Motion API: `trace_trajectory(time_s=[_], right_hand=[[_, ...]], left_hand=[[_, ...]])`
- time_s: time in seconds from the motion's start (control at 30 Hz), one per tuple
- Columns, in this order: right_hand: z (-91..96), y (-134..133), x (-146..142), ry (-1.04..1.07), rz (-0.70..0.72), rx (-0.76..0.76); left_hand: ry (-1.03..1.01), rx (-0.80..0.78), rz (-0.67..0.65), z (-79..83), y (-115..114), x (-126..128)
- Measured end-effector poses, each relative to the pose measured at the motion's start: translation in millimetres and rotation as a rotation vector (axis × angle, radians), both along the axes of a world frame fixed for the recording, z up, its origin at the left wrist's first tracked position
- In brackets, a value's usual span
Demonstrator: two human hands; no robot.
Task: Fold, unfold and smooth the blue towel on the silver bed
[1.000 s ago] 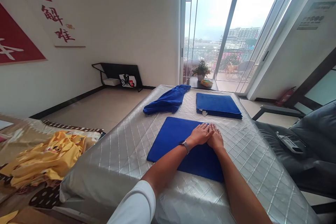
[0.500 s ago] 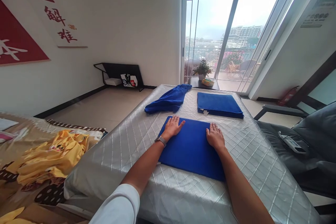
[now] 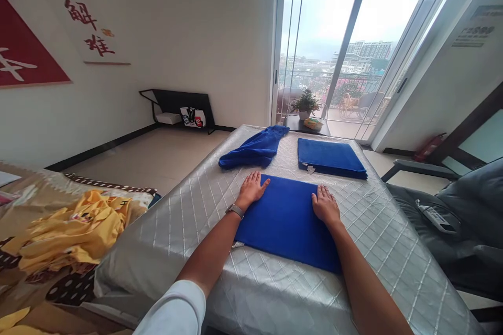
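A: Your left hand (image 3: pixel 251 188) lies flat on the far left corner of the towel (image 3: pixel 286 222), and your right hand (image 3: pixel 325 205) lies flat on its far right edge. Neither grip is closed on anything: the fingers are stretched out, palms down on the cloth.

B: Mind the edges. That towel lies spread in the middle of the bed (image 3: pixel 184 230). Its near edge sits close to the bed's near edge. On its left you have a broad strip of bare silver cover.

A: On your right the bare strip is wide too. Then the bed ends beside the armchair (image 3: pixel 475 204), where a remote (image 3: pixel 434 217) lies.

B: Ahead of your hands there is less room. The loose towel (image 3: pixel 255 149) is bunched just beyond your left fingertips, and I cannot tell whether they touch it. The folded towel (image 3: pixel 330 157) lies at the far right, apart from yours by a narrow band of cover.

A: Left of the bed the floor is open up to the wall. The yellow cloth (image 3: pixel 74 230) is heaped at your near left, well apart from the bed's top.

B: Now the containers. The pot (image 3: pixel 302 114) on the small table past the bed's far end holds a green plant. The black rack (image 3: pixel 176 102) by the wall holds a white box and a printed bag (image 3: pixel 192 116).
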State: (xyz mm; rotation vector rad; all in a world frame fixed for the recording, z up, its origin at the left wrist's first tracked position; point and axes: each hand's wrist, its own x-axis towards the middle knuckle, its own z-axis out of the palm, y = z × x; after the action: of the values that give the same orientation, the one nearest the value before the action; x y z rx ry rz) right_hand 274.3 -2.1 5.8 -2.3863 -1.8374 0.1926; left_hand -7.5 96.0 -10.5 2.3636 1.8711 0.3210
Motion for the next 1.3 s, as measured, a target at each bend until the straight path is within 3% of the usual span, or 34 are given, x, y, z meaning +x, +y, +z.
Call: trace_trajectory(time_s=[0.43,0.63,0.7,0.77,0.93,1.03,1.13,1.3], right_hand=[[0.4,0,-1,0.005,0.001,0.009],[-0.4,0,0,0.018,-0.002,0.009],[-0.6,1,-1,0.022,-0.001,0.014],[-1.0,2,-1,0.024,0.000,0.017],[-3.5,-1,2,-0.035,0.027,0.007],[-4.5,-5,5,-0.099,0.086,-0.024],[-4.6,-7,5,-0.110,0.087,-0.010],[-3.8,-2,1,-0.041,0.029,0.030]], left_hand=[[0.026,0.021,0.019,-0.3,-2,2],[0.118,-0.047,0.044,19.2,-2,8],[0.150,0.007,0.072,27.7,-6,23],[0.142,0.058,0.014,33.2,-16,50],[0.010,0.091,-0.457,27.7,-53,145],[-0.068,0.122,-0.577,17.5,-64,184],[-0.103,0.073,-0.546,8.2,-61,191],[-0.073,0.033,-0.443,2.4,-45,153]])
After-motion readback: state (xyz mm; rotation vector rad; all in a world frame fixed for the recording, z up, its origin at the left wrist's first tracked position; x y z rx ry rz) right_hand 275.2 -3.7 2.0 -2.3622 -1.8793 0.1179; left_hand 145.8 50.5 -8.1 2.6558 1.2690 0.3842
